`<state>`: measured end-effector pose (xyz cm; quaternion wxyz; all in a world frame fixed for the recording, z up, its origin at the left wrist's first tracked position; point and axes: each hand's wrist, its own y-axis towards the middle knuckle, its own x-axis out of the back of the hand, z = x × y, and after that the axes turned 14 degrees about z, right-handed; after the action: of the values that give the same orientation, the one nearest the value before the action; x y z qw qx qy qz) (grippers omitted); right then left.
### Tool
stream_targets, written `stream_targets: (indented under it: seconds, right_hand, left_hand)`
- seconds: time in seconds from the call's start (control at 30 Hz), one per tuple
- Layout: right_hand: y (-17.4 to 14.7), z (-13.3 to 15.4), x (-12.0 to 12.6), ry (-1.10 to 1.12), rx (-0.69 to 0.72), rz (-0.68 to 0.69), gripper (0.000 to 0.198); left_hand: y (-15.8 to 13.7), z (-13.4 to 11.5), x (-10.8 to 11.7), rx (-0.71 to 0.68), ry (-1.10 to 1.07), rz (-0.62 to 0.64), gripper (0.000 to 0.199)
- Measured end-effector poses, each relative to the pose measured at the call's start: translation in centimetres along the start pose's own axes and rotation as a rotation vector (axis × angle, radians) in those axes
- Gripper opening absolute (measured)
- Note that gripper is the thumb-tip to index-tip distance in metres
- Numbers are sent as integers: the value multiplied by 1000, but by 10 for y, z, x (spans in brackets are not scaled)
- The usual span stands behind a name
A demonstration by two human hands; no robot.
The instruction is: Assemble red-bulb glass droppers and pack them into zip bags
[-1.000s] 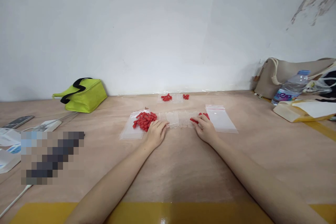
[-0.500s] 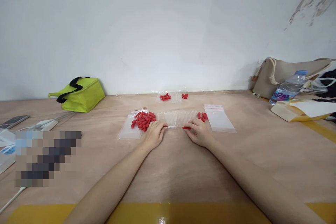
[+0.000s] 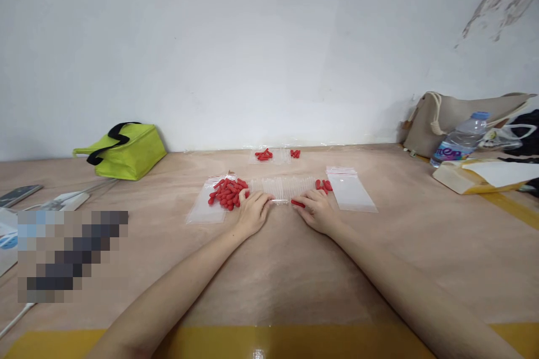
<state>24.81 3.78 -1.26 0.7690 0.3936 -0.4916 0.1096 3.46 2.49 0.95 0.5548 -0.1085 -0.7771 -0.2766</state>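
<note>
Between the fingertips of my left hand (image 3: 254,214) is a thin clear dropper tube (image 3: 280,201), lying level and pointing right. My right hand (image 3: 319,211) pinches a red rubber bulb (image 3: 297,203) facing the tube's right end. A small gap shows between tube and bulb. Just behind both hands lies a row of clear tubes (image 3: 283,186) side by side. A pile of red bulbs (image 3: 226,193) rests on a clear zip bag (image 3: 206,212) beside my left hand. Several more red bulbs (image 3: 325,185) sit behind my right hand.
A flat zip bag (image 3: 353,193) lies to the right. Near the wall are a bag with red-bulbed pieces (image 3: 264,155). A lime-green bag (image 3: 133,151) and phone (image 3: 21,195) stand left; a water bottle (image 3: 458,140), beige handbag (image 3: 425,123) and envelope (image 3: 471,176) are right.
My left hand has shifted slightly right with the tube, bringing it closer to the red bulb. The right hand stays almost in place.
</note>
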Motion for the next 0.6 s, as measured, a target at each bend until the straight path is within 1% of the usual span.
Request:
stream_targets:
  seconds: [0.1, 0.23, 0.6]
  right_hand:
    - [1, 2, 0, 24, -5, -7, 18]
    - [2, 6, -1, 108, -4, -19, 16]
    - [1, 10, 0, 183, 18, 60, 14]
  left_hand:
    - [2, -3, -2, -2, -31, -4, 18]
    - [0, -2, -3, -25, -62, 7, 15]
    - [-3, 0, -3, -80, -68, 16, 13]
